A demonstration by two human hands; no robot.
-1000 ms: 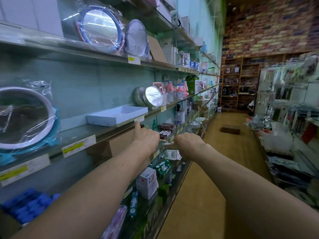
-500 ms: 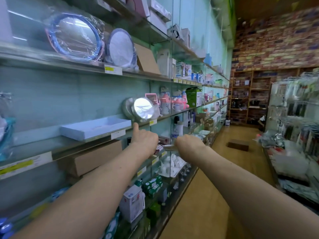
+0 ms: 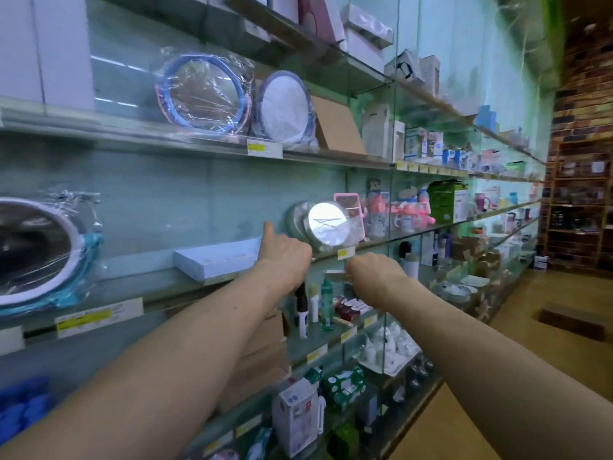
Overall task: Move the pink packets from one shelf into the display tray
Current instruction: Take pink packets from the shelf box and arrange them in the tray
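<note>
- Shop aisle: glass shelves (image 3: 199, 147) run along the wall from 9 o'clock toward a brick wall (image 3: 583, 94) at 2 o'clock.
- Over the last second both hands have risen from the lower shelf's height to the edge of the shelf that carries the display tray (image 3: 212, 263).
- Left hand (image 3: 285, 257) now sits against the tray's right end, with the tray at its 9 o'clock. The thumb is up and the fingers curl out of view, so I cannot tell what its grip holds.
- Right hand (image 3: 374, 270) lies at the left hand's 3 o'clock. Its grip is narrow, pinching the end of a thin flat packet (image 3: 335, 273) that reaches toward the left hand. The packet's colour is too blurred to call.
- More reddish-pink packets (image 3: 348, 307) lie on the lower shelf at the right hand's 7 o'clock.
- The carry looks nearly done. What seems left is a short shift toward 9 o'clock, a release inside the tray, then a return for the rest.
- Round mirror (image 3: 326, 227) stands just at the left hand's 1 o'clock and could be knocked.
</note>
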